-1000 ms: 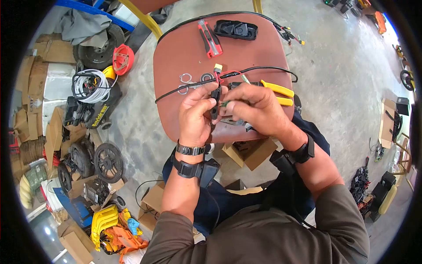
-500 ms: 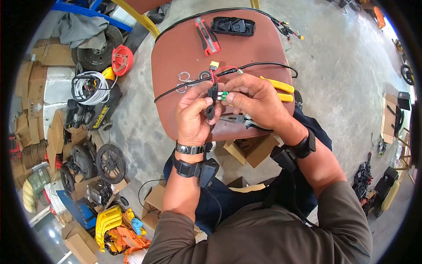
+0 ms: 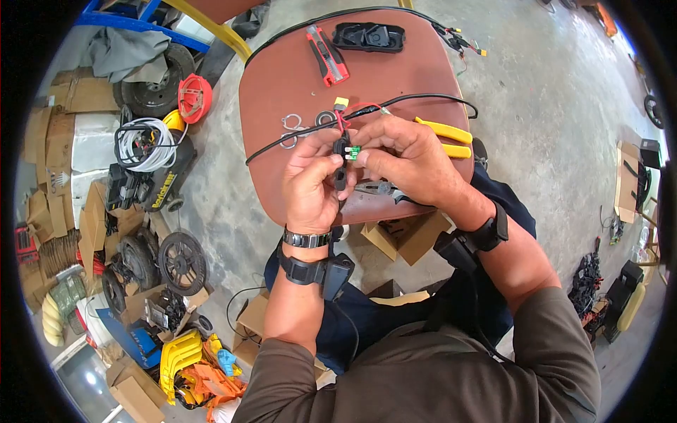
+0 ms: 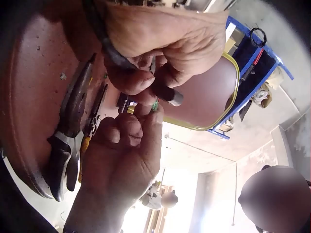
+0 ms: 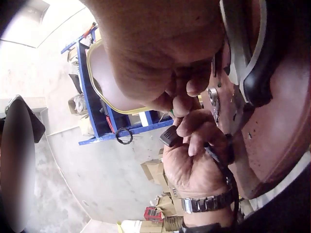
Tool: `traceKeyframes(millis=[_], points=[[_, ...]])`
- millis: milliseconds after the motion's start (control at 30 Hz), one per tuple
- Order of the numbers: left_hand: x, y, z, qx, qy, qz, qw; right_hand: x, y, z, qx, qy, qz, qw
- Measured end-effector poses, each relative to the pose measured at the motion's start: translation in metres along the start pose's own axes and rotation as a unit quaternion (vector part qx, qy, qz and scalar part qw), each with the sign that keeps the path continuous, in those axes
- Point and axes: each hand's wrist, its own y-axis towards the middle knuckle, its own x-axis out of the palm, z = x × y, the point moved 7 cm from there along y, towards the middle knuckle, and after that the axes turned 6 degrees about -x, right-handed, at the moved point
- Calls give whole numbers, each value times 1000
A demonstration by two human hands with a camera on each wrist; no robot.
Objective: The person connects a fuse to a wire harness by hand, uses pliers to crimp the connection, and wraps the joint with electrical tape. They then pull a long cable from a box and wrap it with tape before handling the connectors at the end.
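Observation:
My left hand grips a black fuse holder between thumb and fingers; its rubbery end sticks out in the right wrist view. My right hand pinches a green blade fuse whose two metal prongs point left at the holder's side. The prong tips are right at the holder. Red wires lead from the holder area up to a yellow connector. A long black cable crosses the seat behind the hands. In the left wrist view, the fuse is a small green patch between the fingertips.
On the brown chair seat lie a red utility knife, a black plastic tray, metal rings and yellow-handled pliers. Dark-handled pliers lie near the left hand. Below the seat stands an open cardboard box.
The right hand has turned the green fuse so both prongs now show, facing the holder. The left hand keeps its grip on the holder. The whole head view has shifted slightly.

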Motion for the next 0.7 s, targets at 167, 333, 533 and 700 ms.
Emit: traceKeyframes(millis=[167, 333, 533, 700], points=[[1, 1, -1, 15, 26, -2, 1000, -2, 0, -1, -15, -30, 11, 999], [8, -1, -1, 25, 21, 8, 999, -3, 0, -4, -33, -114, -9, 993], [2, -3, -3, 37, 99, 46, 993, -4, 0, -5, -85, -172, 16, 981], [6, -3, -2, 59, 104, 32, 992, -4, 1, -2, -72, -150, 19, 986]])
